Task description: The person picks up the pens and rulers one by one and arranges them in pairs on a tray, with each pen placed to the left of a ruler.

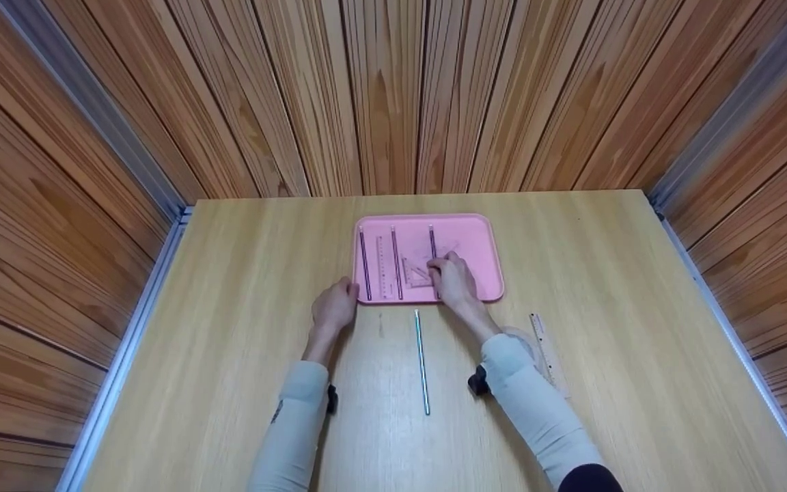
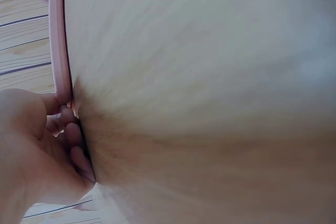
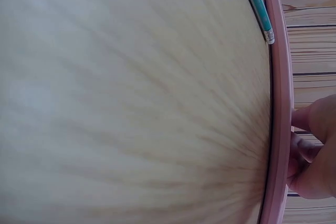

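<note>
Right now, a teal pencil point(image 1: 422, 362) is lying on the worktop point(image 1: 229, 342) between your forearms, its eraser end pointing at the front edge of the pink tray point(image 1: 486, 280). Your right sleeve point(image 1: 537, 417) is partly covering a clear curved piece point(image 1: 529, 342), and a ruler point(image 1: 548, 352) is lying slanted just beside it.

The tray is sitting toward the far side of the worktop. In it, 3 dark pencils point(image 1: 396, 260) are standing out as near-parallel lines; a clear ruler point(image 1: 385, 266) is lying between the first 2, and a clear set square point(image 1: 412, 275) is showing between the second and third. Your left hand point(image 1: 334, 305) is gripping the tray at its front left corner. Your right hand point(image 1: 453, 279) is bending its fingers over the third pencil, partly hiding it; you cannot tell whether it is pinching anything.

The tray is showing a smooth surface, rounded corners and a raised rim. The worktop is showing pale wood grain, and darker planked walls point(image 1: 383, 102) are rising behind it.
</note>
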Demonstrator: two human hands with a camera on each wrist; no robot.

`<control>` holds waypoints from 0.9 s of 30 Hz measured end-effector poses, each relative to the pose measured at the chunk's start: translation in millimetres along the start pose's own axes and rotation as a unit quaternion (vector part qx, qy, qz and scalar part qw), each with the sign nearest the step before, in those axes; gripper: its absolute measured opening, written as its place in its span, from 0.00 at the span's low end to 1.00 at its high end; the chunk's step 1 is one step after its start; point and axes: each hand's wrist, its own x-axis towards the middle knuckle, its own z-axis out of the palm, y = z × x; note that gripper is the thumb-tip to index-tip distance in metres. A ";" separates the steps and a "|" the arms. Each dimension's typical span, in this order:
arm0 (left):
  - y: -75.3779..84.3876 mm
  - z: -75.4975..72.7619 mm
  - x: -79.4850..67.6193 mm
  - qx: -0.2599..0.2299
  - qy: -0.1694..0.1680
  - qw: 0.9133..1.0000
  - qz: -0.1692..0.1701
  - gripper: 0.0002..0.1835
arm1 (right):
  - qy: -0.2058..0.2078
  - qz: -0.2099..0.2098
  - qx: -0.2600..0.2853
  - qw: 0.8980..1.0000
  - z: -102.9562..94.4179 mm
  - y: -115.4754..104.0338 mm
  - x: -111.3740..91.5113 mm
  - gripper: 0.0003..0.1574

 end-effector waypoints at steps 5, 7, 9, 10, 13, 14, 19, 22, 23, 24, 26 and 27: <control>0.8 -0.2 -0.4 -0.004 0.010 1.000 0.009 0.16 | 0.014 -0.008 -0.006 1.000 -4.8 -1.3 -3.5 0.16; 1.0 -0.3 -0.5 -0.005 0.016 1.000 0.014 0.15 | 0.022 -0.013 -0.009 1.000 -7.3 -1.1 -5.3 0.17; 0.7 -0.2 -0.7 -0.001 0.019 1.000 0.017 0.15 | 0.030 -0.015 -0.012 0.999 -9.7 -0.2 -7.6 0.16; 0.5 0.0 -0.7 0.003 0.019 1.000 0.017 0.15 | 0.032 -0.015 -0.013 0.999 -10.9 0.5 -8.9 0.16; -0.2 0.6 -0.9 0.005 0.014 1.000 0.013 0.15 | 0.033 -0.013 -0.006 0.999 -14.6 3.8 -13.0 0.16; -0.4 0.7 -0.8 0.005 0.014 1.000 0.012 0.15 | 0.031 -0.013 -0.002 0.999 -15.7 5.1 -14.3 0.16; 0.1 1.7 -0.9 0.004 0.016 1.000 0.015 0.16 | 0.018 -0.033 0.026 0.999 -22.8 13.3 -24.8 0.16; 0.6 2.1 -1.5 0.004 0.010 1.000 0.013 0.16 | 0.009 -0.045 0.037 0.998 -28.7 18.0 -33.5 0.16; 0.8 2.0 -1.6 0.004 0.008 1.000 0.011 0.16 | 0.006 -0.048 0.041 0.998 -30.9 18.9 -36.3 0.16; 1.0 1.7 -1.8 0.004 0.008 1.000 0.010 0.16 | 0.004 -0.052 0.043 0.998 -33.4 19.6 -39.1 0.16; 1.4 1.0 -2.0 -0.003 0.005 1.000 0.004 0.16 | 0.005 -0.062 0.044 0.997 -38.2 20.6 -44.0 0.17; 1.6 0.8 -1.9 -0.005 0.005 1.000 0.003 0.16 | 0.006 -0.068 0.045 0.997 -40.7 20.8 -46.2 0.18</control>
